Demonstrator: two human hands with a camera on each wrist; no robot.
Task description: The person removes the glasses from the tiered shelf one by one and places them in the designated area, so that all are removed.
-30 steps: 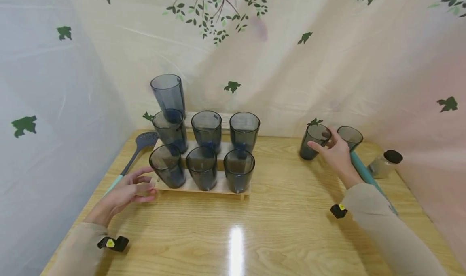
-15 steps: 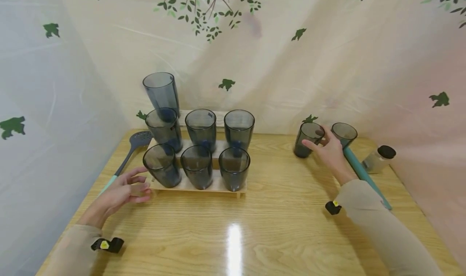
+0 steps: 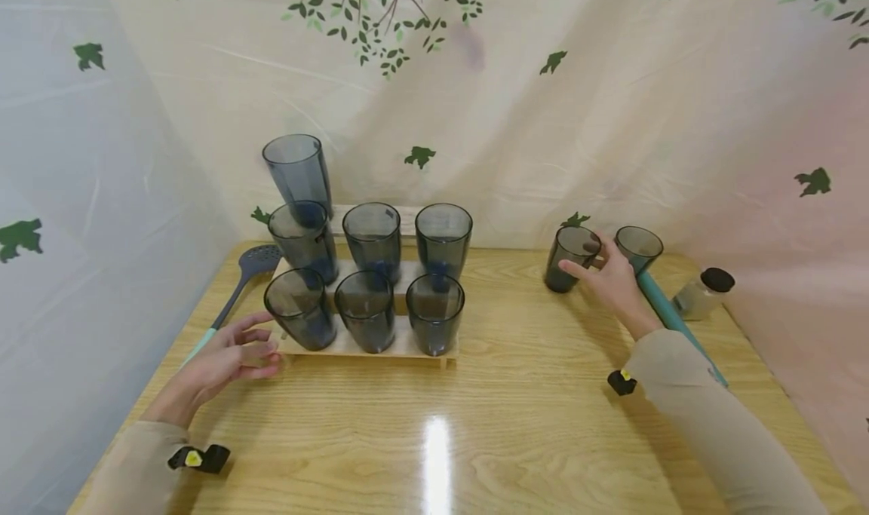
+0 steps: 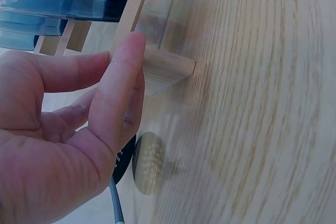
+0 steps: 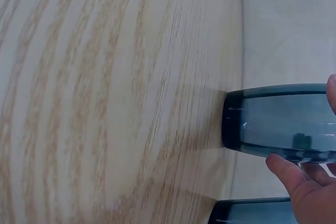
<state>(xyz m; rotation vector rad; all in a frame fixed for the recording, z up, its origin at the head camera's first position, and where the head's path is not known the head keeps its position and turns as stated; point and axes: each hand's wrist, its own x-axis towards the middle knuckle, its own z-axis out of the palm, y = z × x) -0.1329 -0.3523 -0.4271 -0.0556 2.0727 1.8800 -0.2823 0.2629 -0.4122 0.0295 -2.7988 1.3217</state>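
At the back right, my right hand (image 3: 615, 283) holds a dark tinted drinking glass (image 3: 563, 274), thumb on one side and fingers on the other. The glass stands upright with its base at the tabletop; the right wrist view shows the same glass (image 5: 283, 121). A second tinted glass (image 3: 638, 247) stands just beyond that hand. At the left end of a stepped wooden rack (image 3: 394, 357), my left hand (image 3: 227, 360) pinches the corner with thumb and index finger. Up close, the thumb covers part of the rack's edge (image 4: 170, 61). Several matching glasses (image 3: 366, 319) fill two steps of the rack.
A taller blue-grey glass (image 3: 296, 170) rises behind the rack's left end. Left of the rack lies a slotted turner (image 3: 234, 296). On the right are a teal stick-like handle (image 3: 668, 315) and a clear jar with a black lid (image 3: 699, 296). A printed curtain (image 3: 516, 138) hangs behind the table.
The head view shifts slightly, so everything slides a little left in the picture. Both hands keep their places on the rack and the glass.
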